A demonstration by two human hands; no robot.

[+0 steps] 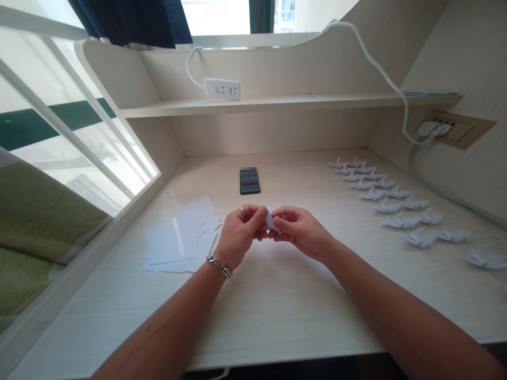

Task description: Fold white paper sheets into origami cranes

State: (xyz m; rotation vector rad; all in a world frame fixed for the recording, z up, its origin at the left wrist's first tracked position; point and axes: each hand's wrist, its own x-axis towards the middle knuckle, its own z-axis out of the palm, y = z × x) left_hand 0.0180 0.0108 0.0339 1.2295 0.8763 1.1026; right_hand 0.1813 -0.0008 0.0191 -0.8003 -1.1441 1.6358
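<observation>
A small piece of folded white paper [270,221] is pinched between my two hands above the middle of the desk. My left hand [242,229], with a ring and a chain bracelet at the wrist, closes thumb and fingers on its left side. On the other side, my right hand [298,228] grips it in the same way. Fingers cover most of the paper, so its full shape is hidden. Left of my hands lies a loose stack of white paper sheets [174,237]. Several folded paper cranes [400,220] stand in two rough rows along the right.
A dark phone [249,181] lies beyond my hands. On the shelf [277,104] sits a white power strip [222,89]. A white cable [380,68] runs down to a wall socket [459,129] at right. White bars [67,121] border the desk [301,316] at left.
</observation>
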